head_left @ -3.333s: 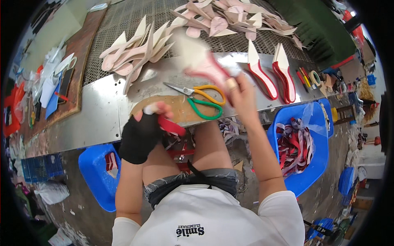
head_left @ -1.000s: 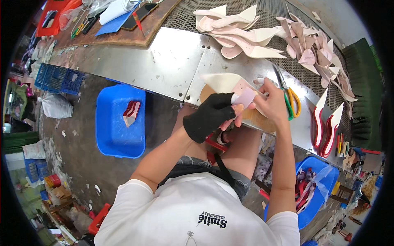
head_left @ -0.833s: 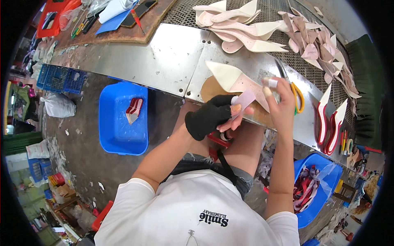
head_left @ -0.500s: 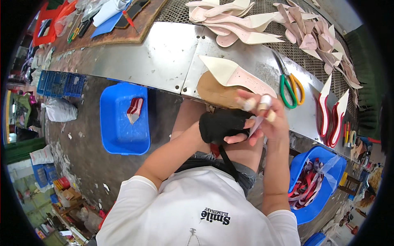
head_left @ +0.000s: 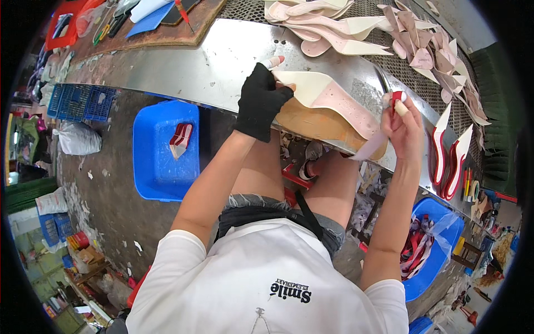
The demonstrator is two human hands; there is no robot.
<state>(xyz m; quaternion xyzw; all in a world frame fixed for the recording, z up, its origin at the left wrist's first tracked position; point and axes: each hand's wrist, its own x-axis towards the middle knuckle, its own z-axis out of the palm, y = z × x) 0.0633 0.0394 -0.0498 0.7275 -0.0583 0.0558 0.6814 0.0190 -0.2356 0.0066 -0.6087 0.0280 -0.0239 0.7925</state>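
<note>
Metal bench (head_left: 233, 61), white shirt (head_left: 239, 267), pale insole (head_left: 340, 103) by the bench's near edge.
Below that edge, left of the person's legs, stands a blue tub (head_left: 161, 181). A brown board (head_left: 311, 123) lies along the edge; the insole rests partly over it, pointed end leftward, rounded end rightward. Red-edged insoles (head_left: 440, 150) lie toward the bench's right end. The left hand (head_left: 262, 100), in a black fingerless glove, is half curled, fingertips at the pointed end; whether gripping or pressing, one cannot tell. The right hand (head_left: 406, 129) pinches a red-and-lilac strip (head_left: 368, 147), its lilac tail reaching the near edge. Dark lettering (head_left: 290, 290), one line large, one small, marks the shirt's chest.
</note>
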